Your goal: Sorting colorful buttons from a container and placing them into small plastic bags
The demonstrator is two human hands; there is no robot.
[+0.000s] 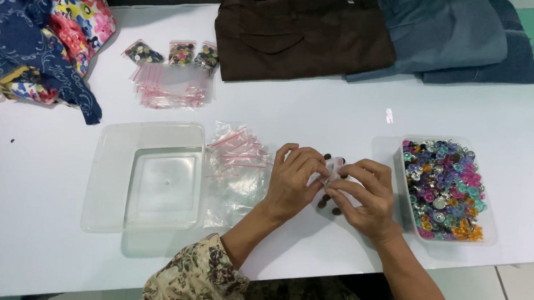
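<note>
My left hand and my right hand meet over the white table, both pinching a small clear zip bag with a pink strip. A few dark brown buttons lie on the table right under and beside my fingers. Just left of my left hand sits a loose pile of empty clear zip bags. To the right of my right hand stands a clear tub of several colourful buttons.
An empty clear plastic container sits at the left. Further back are three small bags filled with buttons on a stack of empty bags. Folded brown and blue garments lie at the far edge, floral fabric at far left.
</note>
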